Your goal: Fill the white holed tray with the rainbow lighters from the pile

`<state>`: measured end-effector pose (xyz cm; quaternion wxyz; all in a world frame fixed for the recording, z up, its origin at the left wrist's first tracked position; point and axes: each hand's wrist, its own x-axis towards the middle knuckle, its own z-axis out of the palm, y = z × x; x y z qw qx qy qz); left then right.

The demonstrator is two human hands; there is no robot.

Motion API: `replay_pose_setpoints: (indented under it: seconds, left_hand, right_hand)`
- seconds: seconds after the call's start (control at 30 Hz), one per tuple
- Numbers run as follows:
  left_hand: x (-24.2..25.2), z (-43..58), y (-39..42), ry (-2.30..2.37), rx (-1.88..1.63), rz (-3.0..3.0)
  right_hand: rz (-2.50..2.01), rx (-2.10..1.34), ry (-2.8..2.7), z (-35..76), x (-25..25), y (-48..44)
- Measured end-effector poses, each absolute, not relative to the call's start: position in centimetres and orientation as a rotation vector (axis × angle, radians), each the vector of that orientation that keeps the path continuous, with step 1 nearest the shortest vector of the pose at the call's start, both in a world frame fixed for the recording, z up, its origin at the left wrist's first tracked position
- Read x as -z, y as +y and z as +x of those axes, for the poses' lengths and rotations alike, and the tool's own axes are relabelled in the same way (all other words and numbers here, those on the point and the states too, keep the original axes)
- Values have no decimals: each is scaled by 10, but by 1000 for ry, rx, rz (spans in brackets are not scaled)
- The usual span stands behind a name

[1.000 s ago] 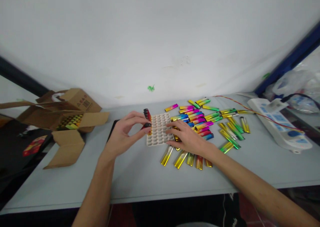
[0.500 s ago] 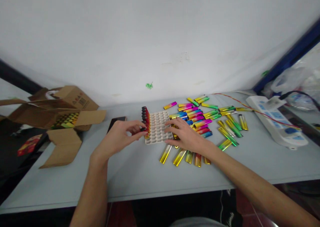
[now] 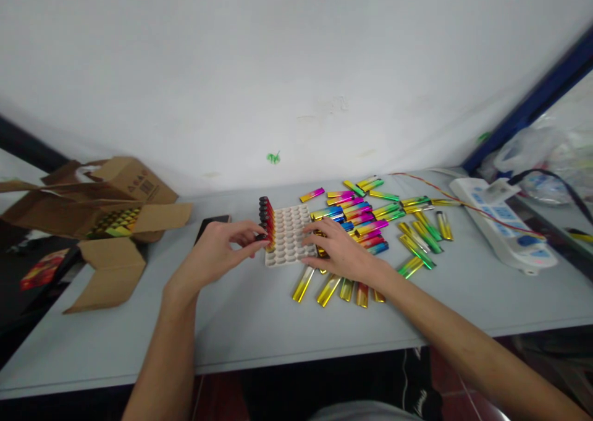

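A white tray (image 3: 290, 226) with rows of holes lies on the table in front of me. Along its left edge stands a row of red-and-yellow lighters (image 3: 265, 214) with black tops. My left hand (image 3: 227, 248) pinches the black top of the lighter (image 3: 261, 237) at the near end of that row; its lower part is in or just above the tray. My right hand (image 3: 340, 248) rests at the tray's right edge, its fingers spread and touching the rim. Many loose lighters (image 3: 370, 228) with shiny, multicoloured wraps lie to the right, some partly hidden by this hand.
At the left stands an open cardboard box (image 3: 152, 183) with yellow-and-green lighters inside and its flaps spread out. A black phone-like object (image 3: 210, 223) lies behind my left hand. A white power strip (image 3: 503, 223) and a thin red wire are at the right. A wall borders the table's back.
The whole view has shifted slightly. My left hand keeps its pinch on the black-topped lighter, and my right hand stays at the tray's edge.
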<state>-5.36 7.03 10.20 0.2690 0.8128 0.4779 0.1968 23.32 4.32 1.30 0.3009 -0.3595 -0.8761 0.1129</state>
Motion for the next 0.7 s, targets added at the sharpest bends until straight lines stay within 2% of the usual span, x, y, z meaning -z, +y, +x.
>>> replay_pose_setpoints:
  seconds: [0.37, 0.57, 0.7]
  left_hand:
    - [-96, -49, 73, 1239, -429, 2181]
    - [-89, -50, 74, 1250, -317, 2167]
    - [-92, -48, 72, 1297, -620, 2351]
  right_hand:
    - [-943, -290, -2320, 231, -14, 46]
    - [-1111, -187, -2005, 279, -70, 39]
    - [-1281, -174, -1964, 339, -86, 18]
